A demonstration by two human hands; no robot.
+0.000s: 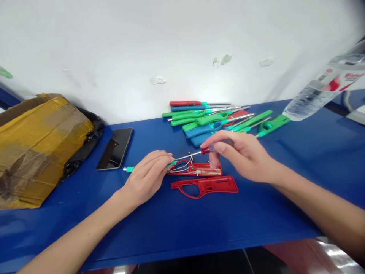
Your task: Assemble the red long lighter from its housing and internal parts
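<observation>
My right hand [245, 154] is closed round the dark red handle of a screwdriver [207, 150], whose thin metal shaft points left. Its tip reaches the fingers of my left hand [149, 173]. Those fingers are closed round a teal lighter nozzle [129, 169], which sticks out on both sides; its middle is covered. Just right of them lies the opened red half of a lighter handle [211, 166], with white wires and a clear fuel tank inside. Nearer to me rests the matching red half-shell [225, 185], its inner side facing up.
Behind my hands, several green, blue and red long-necked lighters [211, 118] are piled by the white wall. A phone [115, 148] and a taped cardboard box [42, 152] are at the left. A water bottle [310, 95] stands at the right on the blue table [171, 228].
</observation>
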